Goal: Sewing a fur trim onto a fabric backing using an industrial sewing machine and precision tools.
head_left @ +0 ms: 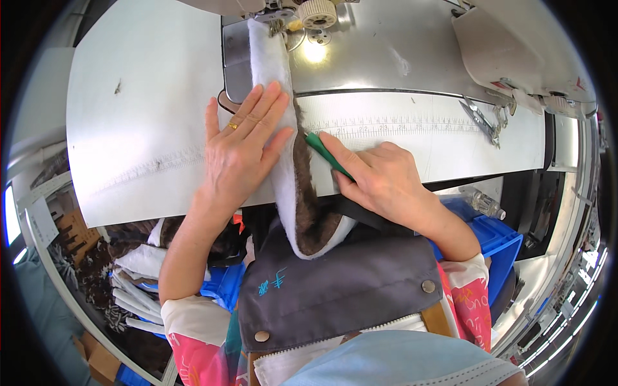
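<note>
While the white-and-brown fleecy strip point(290, 161) is lying across the sewing table point(129, 128), running up under the machine's needle area point(283, 26) | left hand point(241, 145) is pressing flat, fingers spread, gripping nothing | right hand point(376, 177) is pinching a green tool point(325, 153) against the strip's edge | advisable: keeping the edge aligned, feeding evenly, fingers staying clear of the needle.

scissors point(481, 120) on table right | blue bin point(496, 238) below | clear bottle point(484, 203) by bin
</note>
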`<state>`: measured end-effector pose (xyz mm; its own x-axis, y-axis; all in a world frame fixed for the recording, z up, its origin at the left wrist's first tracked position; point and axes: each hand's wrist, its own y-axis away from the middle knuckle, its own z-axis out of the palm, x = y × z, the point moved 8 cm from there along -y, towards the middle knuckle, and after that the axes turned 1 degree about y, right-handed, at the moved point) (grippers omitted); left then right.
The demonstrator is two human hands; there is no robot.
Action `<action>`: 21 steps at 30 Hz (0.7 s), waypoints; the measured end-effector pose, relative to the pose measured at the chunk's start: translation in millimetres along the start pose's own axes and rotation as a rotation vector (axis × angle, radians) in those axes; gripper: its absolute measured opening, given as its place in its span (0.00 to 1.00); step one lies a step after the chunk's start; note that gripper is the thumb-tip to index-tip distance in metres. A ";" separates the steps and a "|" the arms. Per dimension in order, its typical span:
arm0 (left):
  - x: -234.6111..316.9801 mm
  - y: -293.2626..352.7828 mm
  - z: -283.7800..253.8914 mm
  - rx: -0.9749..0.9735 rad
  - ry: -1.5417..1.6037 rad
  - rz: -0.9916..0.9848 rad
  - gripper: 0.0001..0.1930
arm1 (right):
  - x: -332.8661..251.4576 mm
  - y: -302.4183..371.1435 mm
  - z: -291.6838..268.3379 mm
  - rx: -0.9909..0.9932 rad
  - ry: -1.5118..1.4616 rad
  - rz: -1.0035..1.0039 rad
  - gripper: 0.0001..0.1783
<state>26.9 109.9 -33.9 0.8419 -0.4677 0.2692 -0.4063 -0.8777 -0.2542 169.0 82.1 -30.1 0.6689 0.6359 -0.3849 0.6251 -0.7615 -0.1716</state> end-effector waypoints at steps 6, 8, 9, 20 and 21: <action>-7.1 -17.0 2.0 0.072 -0.030 0.016 0.20 | 12.3 -19.3 -1.0 -0.019 0.014 0.018 0.30; -12.0 -22.0 4.5 0.106 -0.016 0.010 0.20 | 18.5 -26.3 0.6 -0.034 0.000 0.030 0.29; -14.0 -25.1 6.6 0.101 -0.016 0.013 0.20 | 21.4 -30.1 0.3 -0.032 0.007 0.030 0.28; -1.6 -22.4 -5.4 0.198 -0.100 0.140 0.19 | 21.9 -3.3 -5.5 0.109 -0.137 0.277 0.24; -0.8 -21.9 -4.8 0.194 -0.098 0.144 0.19 | 22.0 -7.8 -7.3 0.146 -0.129 0.299 0.23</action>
<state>33.4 128.9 -24.1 0.8147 -0.5654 0.1285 -0.4564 -0.7620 -0.4593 181.8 103.0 -30.5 0.7517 0.3680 -0.5473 0.3391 -0.9274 -0.1578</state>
